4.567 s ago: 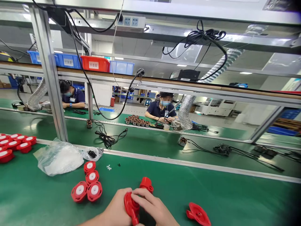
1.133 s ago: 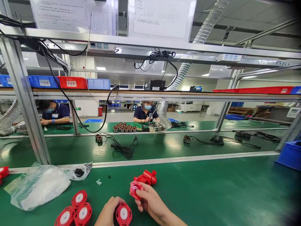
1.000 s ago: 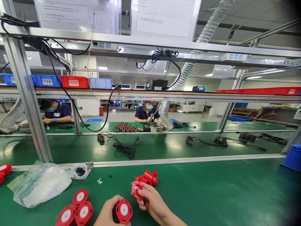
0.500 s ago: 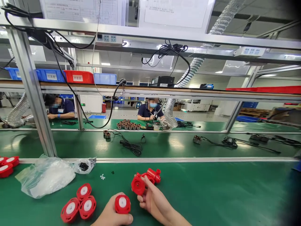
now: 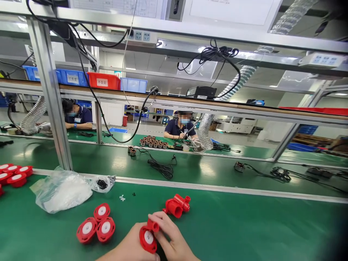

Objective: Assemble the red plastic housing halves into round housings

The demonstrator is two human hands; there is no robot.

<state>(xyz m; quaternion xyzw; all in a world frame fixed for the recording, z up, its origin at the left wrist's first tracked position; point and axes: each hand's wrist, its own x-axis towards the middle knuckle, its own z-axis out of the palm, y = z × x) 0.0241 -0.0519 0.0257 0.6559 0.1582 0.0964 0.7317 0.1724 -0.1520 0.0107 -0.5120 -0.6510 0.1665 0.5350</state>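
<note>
Near the bottom middle, my left hand point(image 5: 127, 243) is closed round a red plastic housing with a white gear-like disc point(image 5: 148, 237) facing up. My right hand point(image 5: 174, 239) is closed on a red plastic part with a short tube point(image 5: 153, 226), held against the top of that housing. Whether the two parts are joined I cannot tell; fingers hide some of them. Just beyond my right hand, red tubed parts point(image 5: 174, 208) lie on the green bench. Left of my hands sit three red housings with white discs point(image 5: 105, 227).
A clear bag of white pieces point(image 5: 63, 192) and a small bag of black pieces point(image 5: 102, 184) lie left. Tiny white bits point(image 5: 122, 198) rest nearby. More red housings point(image 5: 16, 179) sit far left. A metal post point(image 5: 51, 98) rises there. Two people work across the bench.
My right hand has come left and down from the red tubed parts, bringing one to the housing in my left hand. The view has shifted and tilted.
</note>
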